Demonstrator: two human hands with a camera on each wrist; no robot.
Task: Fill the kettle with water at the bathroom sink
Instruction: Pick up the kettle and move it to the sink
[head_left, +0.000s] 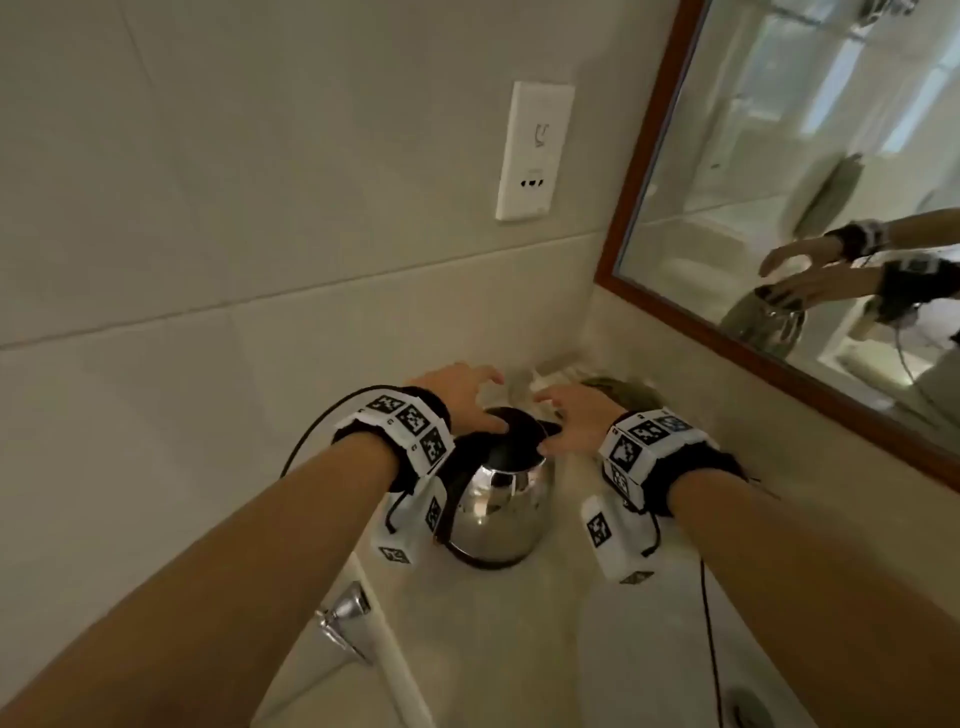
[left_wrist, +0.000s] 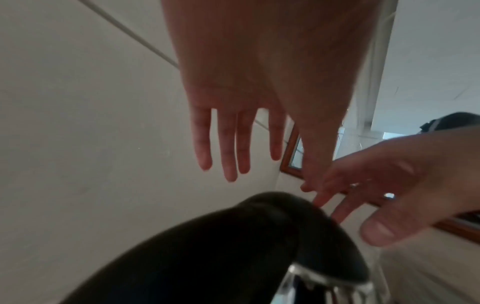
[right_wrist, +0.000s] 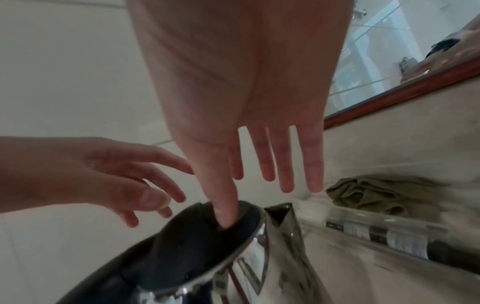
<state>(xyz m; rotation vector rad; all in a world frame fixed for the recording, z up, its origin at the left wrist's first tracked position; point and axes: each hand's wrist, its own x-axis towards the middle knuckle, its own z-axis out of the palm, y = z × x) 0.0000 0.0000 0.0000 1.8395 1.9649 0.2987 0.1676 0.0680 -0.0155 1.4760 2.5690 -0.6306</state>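
Head view looks down on a steel kettle (head_left: 498, 512) standing on the pale tabletop (head_left: 519, 623) in the corner beside the tiled wall (head_left: 208, 208), its black lid (head_left: 511, 426) shut. Both hands reach over its top. Left hand (head_left: 460, 392): the grip is spread, fingers straight and apart, and the thumb lies at the near edge of the lid; from the left wrist view the fingers (left_wrist: 228, 144) hang free above the lid and hold nothing. Right hand (head_left: 574, 415): the grip is also spread, fingers straight; in the right wrist view its thumb (right_wrist: 223, 205) presses down on the lid next to the spout (right_wrist: 280, 214), the other fingers clear of it. A green cloth (head_left: 628, 392) lies on the tabletop behind the right hand, near the mirror (head_left: 779, 156) with its wooden frame. A white socket plate (head_left: 535, 150) sits on the wall above the kettle. A chrome fitting (head_left: 345, 618) shows at the tabletop's near left edge.
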